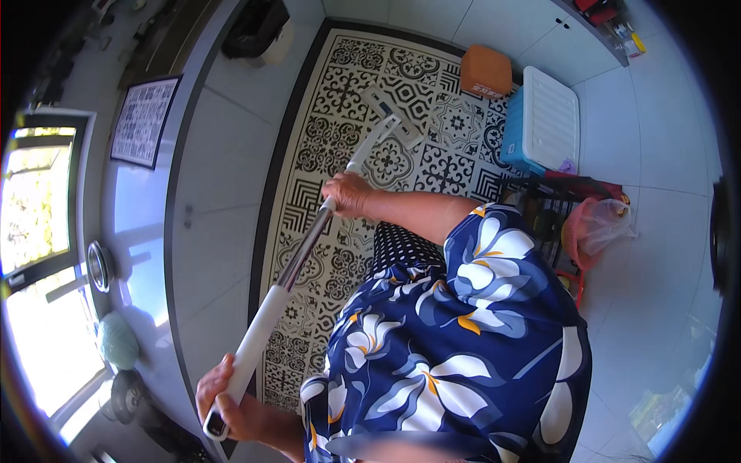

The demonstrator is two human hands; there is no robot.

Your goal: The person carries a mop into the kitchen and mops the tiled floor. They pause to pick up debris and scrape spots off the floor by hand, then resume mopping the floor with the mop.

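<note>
A flat mop with a white and chrome pole point(304, 246) slants across the view, from the lower left to the upper middle. My left hand point(228, 399) wraps around the white grip at the pole's upper end. Farther down, my right hand point(347, 194) is closed around the pole where the chrome tube meets a white section. The rectangular mop head point(392, 114) lies flat on a black-and-white patterned floor mat point(330, 139). Whatever pad is under the head is hidden.
Cabinet fronts point(223, 173) run along the left, with a black-lined bin point(257, 29) hanging there. An orange stool point(486, 70) and a blue storage box point(521, 130) with a white lid stand at the upper right. Nearer me, a dark rack point(547, 188) holds a pink basket point(579, 231).
</note>
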